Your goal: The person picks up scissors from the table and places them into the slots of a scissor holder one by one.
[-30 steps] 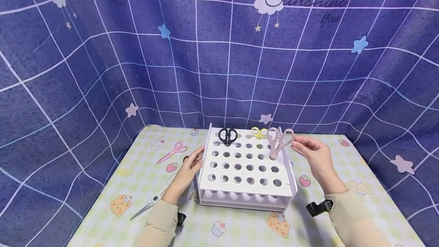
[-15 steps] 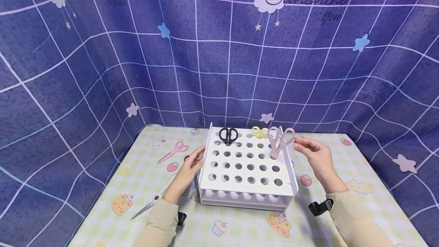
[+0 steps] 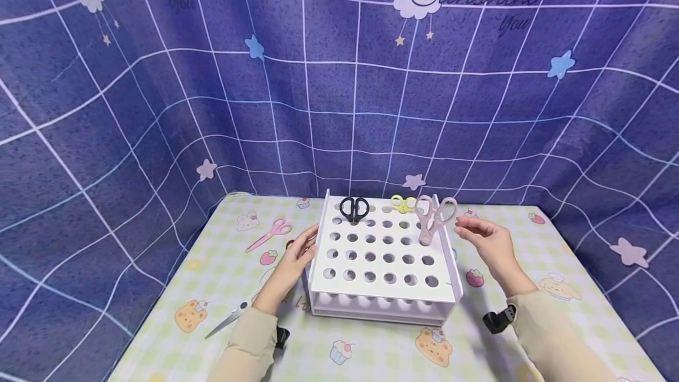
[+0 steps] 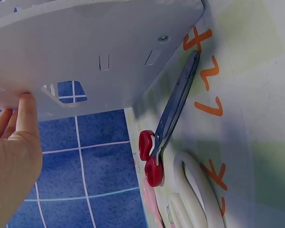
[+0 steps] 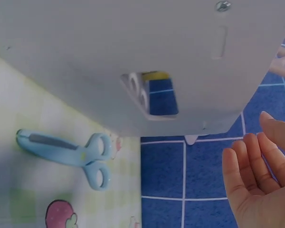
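Observation:
A white rack (image 3: pixel 361 287) with rows of round holes stands mid-table. Black-handled scissors (image 3: pixel 354 210), small yellow-handled scissors (image 3: pixel 403 203) and large dusty-pink scissors (image 3: pixel 435 220) stick up from its holes, blades down. My left hand (image 3: pixel 289 261) rests its fingers against the rack's left side panel (image 4: pixel 99 47). Just right of the dusty-pink handles, my right hand (image 3: pixel 490 246) hovers with loosely bent fingers, holding nothing; in the right wrist view its fingers (image 5: pixel 249 166) are apart from the panel. Red-handled scissors (image 4: pixel 166 123) lie beside the rack's left side.
Pink scissors (image 3: pixel 269 234) and scissors with a grey blade (image 3: pixel 225 320) lie left of the rack. White looped handles (image 4: pixel 194 190) show near the red ones. Light-blue scissors (image 5: pixel 66 149) lie right of the rack. A blue curtain (image 3: pixel 339 87) hangs behind the table.
My right hand's fingertips have eased slightly right, away from the dusty-pink scissors' handle. The left hand keeps its place on the rack. The head view has shifted a little.

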Motion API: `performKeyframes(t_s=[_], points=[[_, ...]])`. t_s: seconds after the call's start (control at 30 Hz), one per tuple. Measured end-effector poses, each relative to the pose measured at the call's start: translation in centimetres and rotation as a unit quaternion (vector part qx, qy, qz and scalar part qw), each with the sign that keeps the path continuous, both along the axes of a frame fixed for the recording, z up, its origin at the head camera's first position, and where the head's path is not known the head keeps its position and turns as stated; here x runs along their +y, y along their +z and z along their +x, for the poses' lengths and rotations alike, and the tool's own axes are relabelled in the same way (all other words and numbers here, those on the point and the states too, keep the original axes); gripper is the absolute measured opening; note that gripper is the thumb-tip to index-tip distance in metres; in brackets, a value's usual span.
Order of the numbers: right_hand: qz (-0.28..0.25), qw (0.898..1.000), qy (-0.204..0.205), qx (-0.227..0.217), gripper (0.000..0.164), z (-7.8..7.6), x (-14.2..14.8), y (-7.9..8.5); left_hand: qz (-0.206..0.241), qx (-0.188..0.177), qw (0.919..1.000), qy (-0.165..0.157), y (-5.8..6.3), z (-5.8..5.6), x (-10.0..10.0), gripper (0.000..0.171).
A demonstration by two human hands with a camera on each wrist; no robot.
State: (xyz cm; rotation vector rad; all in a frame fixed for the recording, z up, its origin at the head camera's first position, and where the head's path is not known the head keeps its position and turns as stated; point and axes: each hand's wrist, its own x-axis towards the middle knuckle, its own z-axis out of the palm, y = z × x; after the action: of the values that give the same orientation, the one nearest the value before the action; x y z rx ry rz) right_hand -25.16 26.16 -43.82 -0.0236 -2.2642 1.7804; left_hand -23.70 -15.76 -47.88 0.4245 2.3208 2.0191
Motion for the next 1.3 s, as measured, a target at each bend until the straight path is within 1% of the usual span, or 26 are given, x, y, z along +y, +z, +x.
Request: performKeyframes(t_s=[0.1,0.2,0.37,0.53,0.63,0.8,0.93,1.03,1.13,1.23,1.3], points=[[0.008,1.000,0.003,-0.005,0.043,-0.1,0.3,-0.4,0.002,-0.003,1.0000,0.002,0.0,0.0,0.0,0.052],[-0.001,1.000,0.002,-0.007,0.043,-0.2,0.5,-0.6,0.004,-0.004,1.0000,0.000,0.0,0.0,0.0,0.052],[-0.014,1.000,-0.003,-0.012,0.040,-0.3,0.7,-1.0,0.005,-0.002,1.0000,0.000,0.0,0.0,-0.1,0.052],[-0.004,1.000,-0.003,-0.014,0.036,-0.5,1.2,-1.5,0.005,0.003,1.0000,-0.005,0.1,0.0,0.0,0.053],[-0.002,1.000,0.002,-0.014,0.037,-0.6,1.4,-1.8,0.006,0.004,0.9999,-0.008,0.1,0.0,0.0,0.054],[-0.001,1.000,0.001,-0.022,0.044,-0.8,1.5,-2.2,0.007,0.000,1.0000,-0.005,0.1,0.2,0.0,0.053],[0.006,0.999,-0.019,-0.033,0.042,-1.1,1.6,-3.0,0.007,-0.001,1.0000,-0.005,0.1,0.2,0.0,0.053],[0.013,0.999,-0.027,-0.034,0.043,-1.4,1.8,-3.7,0.008,0.000,1.0000,-0.002,0.1,0.2,0.0,0.053],[0.010,0.999,-0.024,-0.032,0.043,-1.7,2.0,-4.4,0.007,0.001,1.0000,-0.002,0.1,0.2,0.0,0.053],[0.001,0.999,-0.024,-0.038,0.037,-2.1,2.1,-5.1,0.003,0.003,1.0000,-0.004,0.1,0.1,0.0,0.053],[0.012,0.999,-0.021,-0.048,0.038,-2.3,2.3,-5.6,0.004,0.002,1.0000,-0.005,0.0,0.1,0.0,0.053]])
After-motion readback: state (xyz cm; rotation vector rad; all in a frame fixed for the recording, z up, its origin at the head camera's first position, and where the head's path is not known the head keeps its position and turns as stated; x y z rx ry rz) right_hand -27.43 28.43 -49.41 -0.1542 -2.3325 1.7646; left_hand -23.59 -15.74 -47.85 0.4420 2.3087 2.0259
